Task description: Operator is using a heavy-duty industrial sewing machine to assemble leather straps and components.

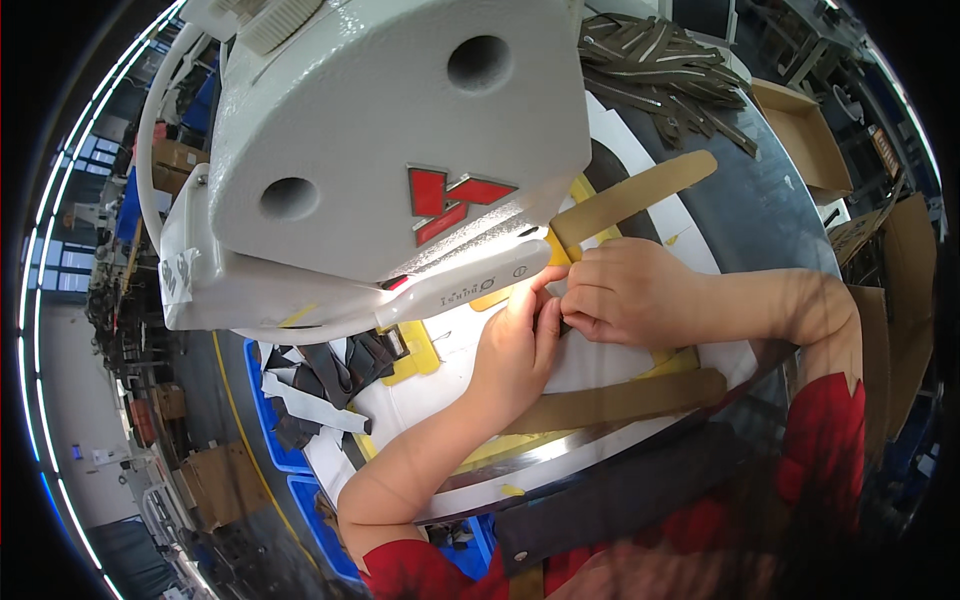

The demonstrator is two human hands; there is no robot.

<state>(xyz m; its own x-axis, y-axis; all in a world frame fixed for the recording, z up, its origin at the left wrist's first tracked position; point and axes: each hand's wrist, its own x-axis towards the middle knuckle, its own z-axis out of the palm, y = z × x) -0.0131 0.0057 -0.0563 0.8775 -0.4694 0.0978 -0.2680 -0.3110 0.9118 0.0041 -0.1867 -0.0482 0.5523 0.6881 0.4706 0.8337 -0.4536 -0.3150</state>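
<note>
My left hand (pixel 517 345) and my right hand (pixel 630 290) meet beside the lit work spot of a big white machine head (pixel 350 150), which looks like an industrial sewing machine. The fingers of both are closed and pinched together. A small dark bit shows between them, too covered for me to name. Just beyond my right hand, a flat brown strip (pixel 640 195) with a rounded end slants up to the right. Another brown strip (pixel 625 400) lies nearer me, below both hands. Yellow pieces (pixel 415 352) are on the white work surface (pixel 455 350). The machine head hides the needle area.
A heap of dark strips (pixel 660 75) lies at the far right of the metal table (pixel 745 190). At the left, a blue bin (pixel 262 400) stands beside dark and white scraps (pixel 325 385). An open cardboard box (pixel 800 140) is at the right edge.
</note>
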